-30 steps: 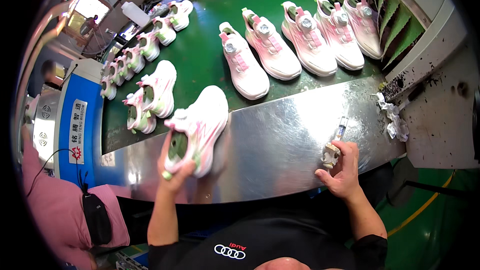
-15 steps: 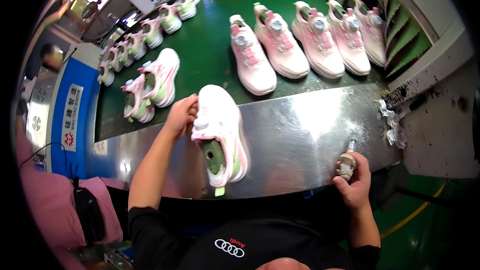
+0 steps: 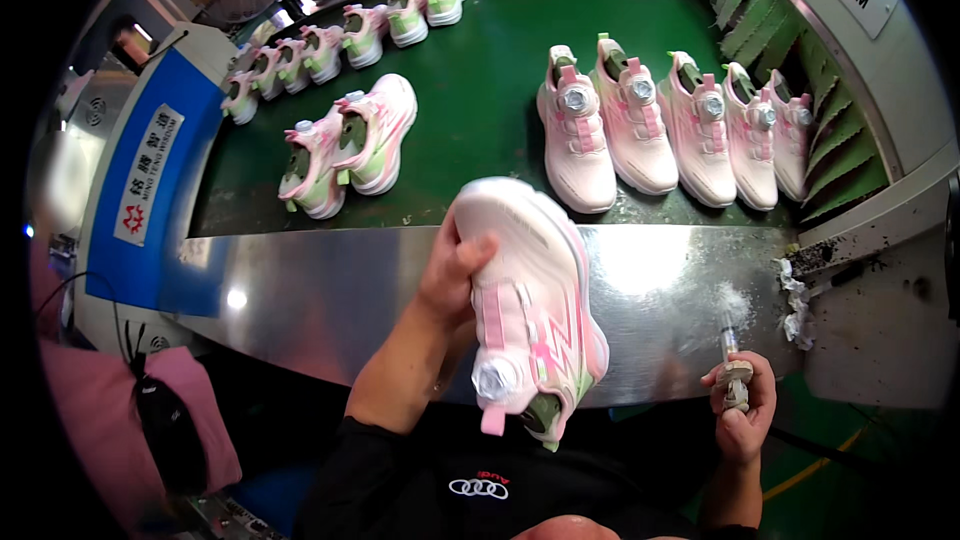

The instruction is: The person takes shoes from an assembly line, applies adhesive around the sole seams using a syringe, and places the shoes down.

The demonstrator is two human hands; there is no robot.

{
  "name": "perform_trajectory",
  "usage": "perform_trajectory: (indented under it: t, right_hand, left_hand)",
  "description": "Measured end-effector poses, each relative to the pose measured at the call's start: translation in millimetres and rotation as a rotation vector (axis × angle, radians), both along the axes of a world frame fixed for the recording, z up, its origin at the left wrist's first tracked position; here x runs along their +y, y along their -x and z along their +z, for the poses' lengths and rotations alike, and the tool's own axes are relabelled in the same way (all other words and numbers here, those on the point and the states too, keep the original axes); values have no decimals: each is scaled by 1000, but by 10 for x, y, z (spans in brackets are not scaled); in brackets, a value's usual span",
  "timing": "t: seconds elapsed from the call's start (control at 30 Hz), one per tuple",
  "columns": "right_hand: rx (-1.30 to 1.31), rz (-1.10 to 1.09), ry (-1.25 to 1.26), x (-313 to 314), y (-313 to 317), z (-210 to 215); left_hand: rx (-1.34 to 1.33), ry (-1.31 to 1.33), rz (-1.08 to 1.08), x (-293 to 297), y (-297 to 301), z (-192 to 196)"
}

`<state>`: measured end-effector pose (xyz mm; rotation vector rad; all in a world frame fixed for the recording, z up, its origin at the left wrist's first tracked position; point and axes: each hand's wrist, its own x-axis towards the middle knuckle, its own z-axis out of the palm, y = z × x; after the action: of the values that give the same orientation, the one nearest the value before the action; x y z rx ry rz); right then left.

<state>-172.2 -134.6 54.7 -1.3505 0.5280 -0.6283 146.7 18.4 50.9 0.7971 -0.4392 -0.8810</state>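
Note:
My left hand (image 3: 450,275) grips a pale pink and white sneaker (image 3: 540,280) by its front part, thumb over the toe area. The shoe is held above the metal ledge (image 3: 330,290), its toe pointing away from me and its heel towards me. A clear round dial (image 3: 494,377) and a pink tab show near its collar, and a pink pattern runs along the side. At the right, my right hand (image 3: 748,425) is closed around a small tool (image 3: 735,380) with a lumpy, whitish wrapped handle. Its narrow shiny tip points away from me, near a white powdery patch (image 3: 733,302) on the ledge.
Beyond the ledge lies a green conveyor belt (image 3: 480,130). Several similar sneakers (image 3: 640,130) stand at right, two more (image 3: 345,155) at left, and a further row (image 3: 325,50) behind. Green strip curtains (image 3: 850,140) hang at right. A blue-sided machine panel (image 3: 150,190) stands at left.
My left hand has brought the sneaker right and nearer, turning it so its dial and side now show. The right hand with the tool is slightly lower and farther right. The whole view has shifted.

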Motion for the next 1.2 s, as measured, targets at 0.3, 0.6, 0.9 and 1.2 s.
perform_trajectory:
  t: [0.3,0.6,0.9,1.2]
  right_hand:
    - [-473,479,-90,153,-780,440]
    - [-573,732,-320,301,-1081,626]
    - [-500,652,-379,388,-1090,652]
    - [-397,570,-358,377,-1082,706]
  left_hand:
    - [-52,75,-147,226,39,-237]
    - [-224,206,-210,264,102,-175]
    - [-314,216,-215,290,126,-125]
    - [-283,247,-265,300,97,-126]
